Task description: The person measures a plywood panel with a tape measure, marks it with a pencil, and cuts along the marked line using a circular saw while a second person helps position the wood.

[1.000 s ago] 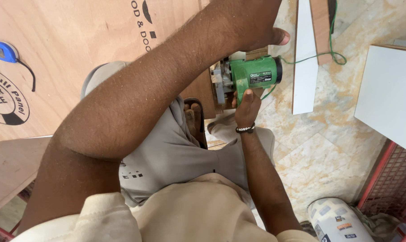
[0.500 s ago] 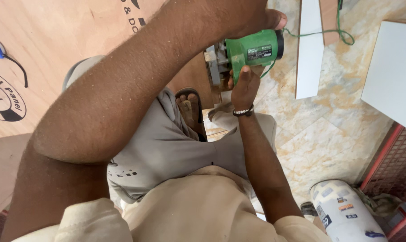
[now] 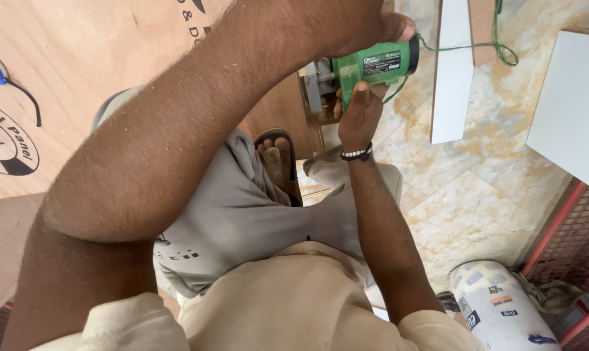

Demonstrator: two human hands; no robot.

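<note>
At far centre, both hands grip the green power cutter [image 3: 372, 65] on the plywood sheet [image 3: 80, 78] edge: left hand [image 3: 366, 26] on top, right hand [image 3: 358, 114] underneath. Position unchanged from a second ago; cut ongoing.

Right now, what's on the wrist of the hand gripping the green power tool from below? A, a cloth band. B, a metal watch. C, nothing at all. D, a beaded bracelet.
D: the right hand grips the green power tool from below, and a dark bracelet with pale beads circles its wrist.
</note>
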